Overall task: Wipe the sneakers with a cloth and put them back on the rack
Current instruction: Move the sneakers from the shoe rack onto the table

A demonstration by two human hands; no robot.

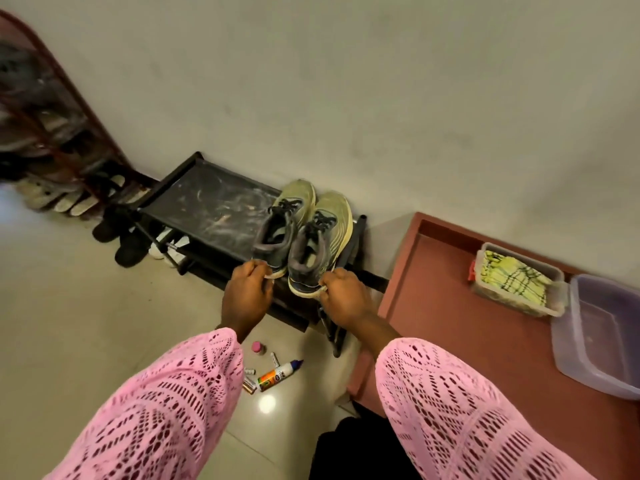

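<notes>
Yellow-green mesh on two sneakers, side by side on the top shelf of a black shoe rack (207, 202), toes to the wall, heels at the front edge. Left sneaker (284, 225) pinched at the heel by the left hand (246, 293), fingers curled round the rim. Right sneaker (320, 244) pinched at its heel tab by the right hand (341, 296), fingers likewise curled. Pink openwork sleeves on both arms. To the right, a reddish desk (433, 306) with a clear container holding a yellow checked cloth (512, 277) and an empty plastic tub (602, 336). On the floor below, a glue bottle (278, 372) among small bits.
</notes>
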